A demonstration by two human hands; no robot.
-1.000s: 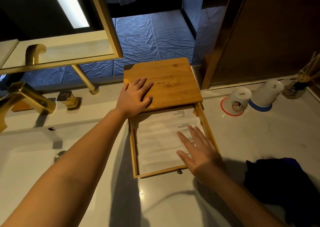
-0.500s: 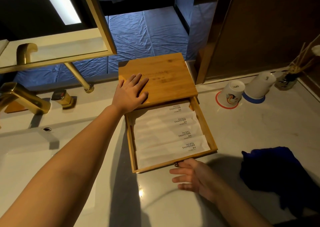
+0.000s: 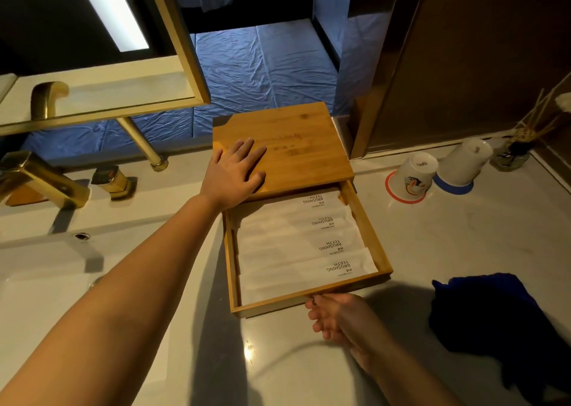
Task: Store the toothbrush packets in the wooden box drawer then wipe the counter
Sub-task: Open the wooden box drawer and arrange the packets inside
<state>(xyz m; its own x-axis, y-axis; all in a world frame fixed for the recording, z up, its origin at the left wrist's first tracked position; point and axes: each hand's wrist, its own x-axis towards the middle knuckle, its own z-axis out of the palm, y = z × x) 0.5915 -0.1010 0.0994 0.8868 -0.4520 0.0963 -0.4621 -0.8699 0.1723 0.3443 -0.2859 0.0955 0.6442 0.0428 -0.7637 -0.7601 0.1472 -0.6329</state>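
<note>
Four white toothbrush packets (image 3: 304,244) lie side by side in the pulled-out drawer (image 3: 369,223) of the wooden box (image 3: 285,149), between the two hands. The left hand (image 3: 236,170) rests flat on the box's top just behind them, fingers straight and spread. The right hand (image 3: 336,316) is at the drawer's front edge, fingertips at the small knob (image 3: 312,299); whether it pinches the knob cannot be told. A dark blue cloth (image 3: 497,322) lies on the counter (image 3: 448,235) to the right of that hand.
</note>
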